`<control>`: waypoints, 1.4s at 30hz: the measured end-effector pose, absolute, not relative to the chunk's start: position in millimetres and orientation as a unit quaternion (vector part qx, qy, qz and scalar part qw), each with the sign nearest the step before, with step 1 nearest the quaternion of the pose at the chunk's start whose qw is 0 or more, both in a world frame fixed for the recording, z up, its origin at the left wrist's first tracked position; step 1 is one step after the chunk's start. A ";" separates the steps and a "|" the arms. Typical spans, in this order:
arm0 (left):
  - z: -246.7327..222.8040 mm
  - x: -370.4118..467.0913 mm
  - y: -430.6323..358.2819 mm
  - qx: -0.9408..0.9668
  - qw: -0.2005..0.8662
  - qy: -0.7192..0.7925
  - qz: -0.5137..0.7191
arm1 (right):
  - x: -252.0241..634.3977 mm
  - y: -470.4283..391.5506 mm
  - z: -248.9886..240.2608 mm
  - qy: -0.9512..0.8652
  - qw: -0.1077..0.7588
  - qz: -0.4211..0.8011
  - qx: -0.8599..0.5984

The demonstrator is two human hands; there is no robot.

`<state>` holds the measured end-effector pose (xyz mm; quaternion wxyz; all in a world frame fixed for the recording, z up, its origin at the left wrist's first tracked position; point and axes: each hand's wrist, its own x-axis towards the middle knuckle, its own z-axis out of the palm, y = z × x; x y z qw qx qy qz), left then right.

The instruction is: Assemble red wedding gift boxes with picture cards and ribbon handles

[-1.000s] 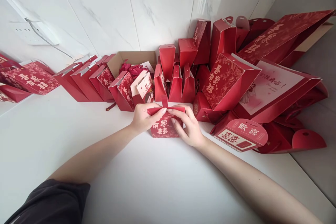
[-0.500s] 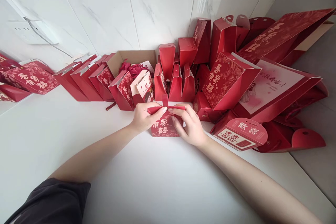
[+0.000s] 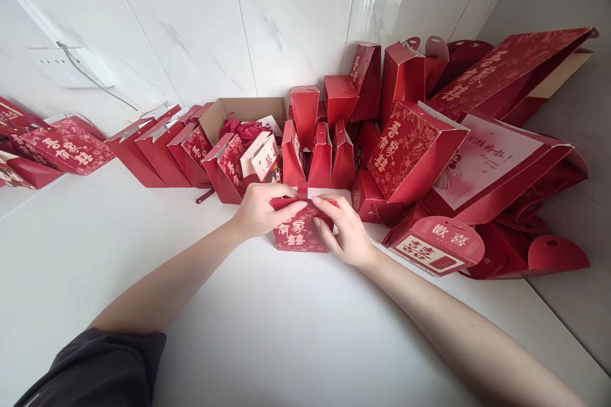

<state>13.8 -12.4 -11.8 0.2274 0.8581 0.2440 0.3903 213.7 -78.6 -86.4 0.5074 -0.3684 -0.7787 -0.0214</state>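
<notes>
A small red gift bag point(image 3: 300, 235) with pale characters on its front stands on the white tabletop between my hands. A short piece of red ribbon point(image 3: 302, 190) sticks up at the middle of its top edge. My left hand point(image 3: 265, 208) is closed on the bag's left top edge, with thumb and fingers pinched near the ribbon. My right hand point(image 3: 346, 229) grips the right top edge, its fingertips close to the ribbon and its thumb against the front. The fingers partly hide the top of the bag.
Several red bags point(image 3: 162, 146) stand in a row at the left. A brown cardboard box point(image 3: 248, 107) holds red ribbon behind them. More red bags and boxes point(image 3: 415, 146) crowd the right, with a handled box point(image 3: 436, 247) nearest. A white tiled wall point(image 3: 191, 19) with a socket point(image 3: 71, 67) rises behind.
The ribbon end stands lower and shorter above the bag's edge than before. Both hands keep their hold, with only slight finger shifts. The whole view has tilted a little.
</notes>
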 end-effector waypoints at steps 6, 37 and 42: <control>-4.7 10.4 -13.4 0.874 0.228 0.253 0.347 | 211.2 -83.2 -92.0 -0.740 0.546 0.037 -0.391; 1.8 -28.1 39.1 0.819 0.468 0.332 0.014 | 208.9 -72.3 -93.7 -0.625 0.555 0.258 -0.484; -4.3 -27.4 43.2 0.811 0.487 0.324 -0.023 | 209.7 -63.3 -108.1 -0.616 0.497 0.435 -0.429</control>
